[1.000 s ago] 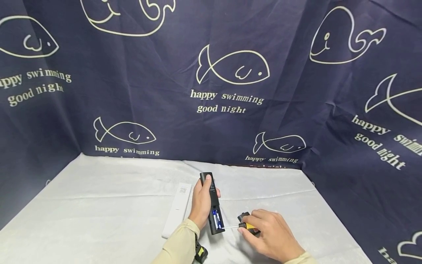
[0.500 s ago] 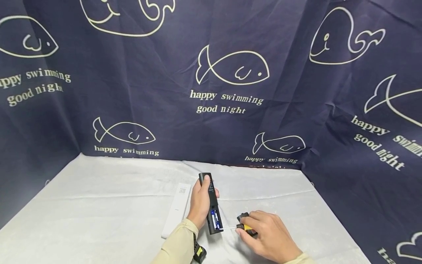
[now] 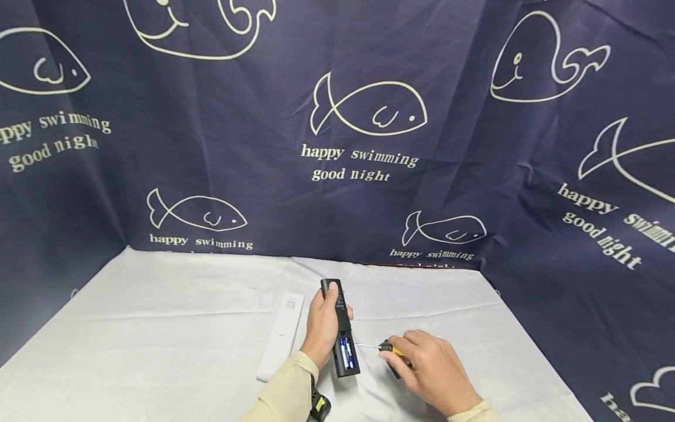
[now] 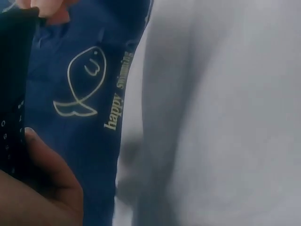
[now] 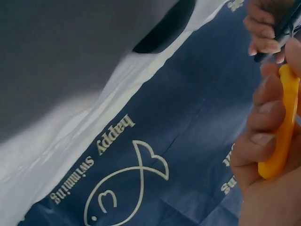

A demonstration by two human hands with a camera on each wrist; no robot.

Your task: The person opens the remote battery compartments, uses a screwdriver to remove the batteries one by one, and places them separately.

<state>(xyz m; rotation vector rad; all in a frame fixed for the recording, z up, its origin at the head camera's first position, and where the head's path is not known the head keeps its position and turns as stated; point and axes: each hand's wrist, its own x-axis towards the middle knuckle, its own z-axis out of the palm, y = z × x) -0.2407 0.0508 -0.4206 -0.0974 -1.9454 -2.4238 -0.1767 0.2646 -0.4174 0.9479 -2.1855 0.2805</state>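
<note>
Black remote (image 3: 341, 319) is up over the white table (image 3: 184, 328), blue batteries (image 3: 346, 353) showing in its uncovered bay. Left hand (image 3: 320, 322) is wrapped round it, thumb along the back; right hand (image 3: 435, 366), knuckles up, is curled snugly on a yellow-handled screwdriver (image 5: 282, 136) (can't tell if the tip's touching).

The screwdriver (image 3: 384, 346) bars the gap between remote (image 3: 343, 322) and right hand (image 3: 433, 368).
</note>
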